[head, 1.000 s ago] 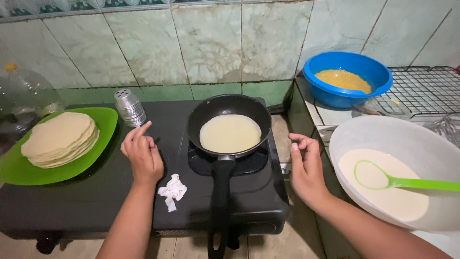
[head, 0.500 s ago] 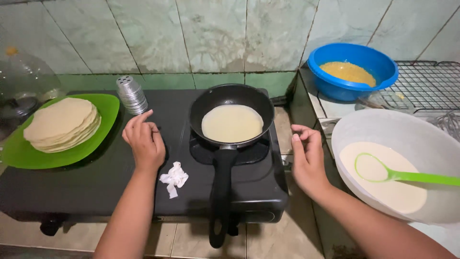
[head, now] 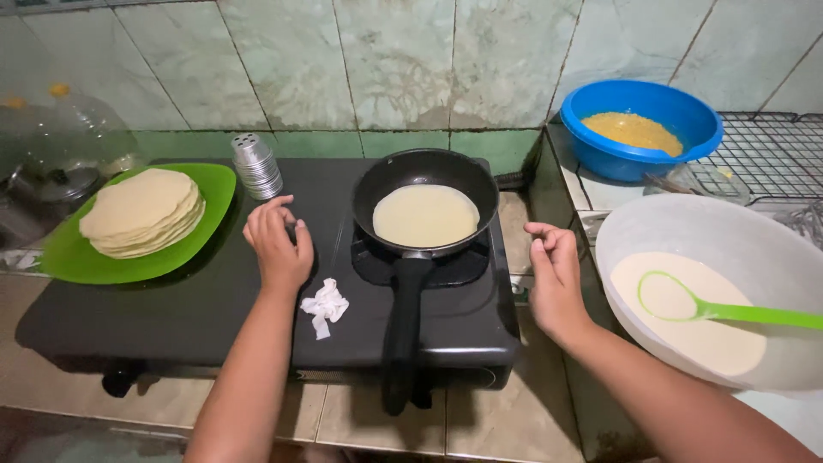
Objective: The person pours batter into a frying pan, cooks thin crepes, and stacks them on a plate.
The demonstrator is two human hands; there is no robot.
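Two hands, both empty. Left hand (head: 279,240): fingers loosely curled, resting on the black stove top (head: 171,300), well left of the pan. Right hand (head: 555,270): fingers half-curled, hovering at the stove's right edge, gripping nothing. Between them: black frying pan (head: 426,206) on the burner, handle (head: 403,326) pointing toward the person, one thin pale crepe (head: 425,216) lying flat inside. Just right of the left wrist: crumpled white paper scrap (head: 325,304) on the stove. Behind the left hand: small metal shaker (head: 256,165). Far left: green plate (head: 214,193) bearing a stack of cooked crepes (head: 141,212). Right, on the worktop: large white bowl (head: 686,223) of pale batter with a green ladle (head: 729,309) in it. Behind that: blue bowl (head: 600,103) with yellow filling.
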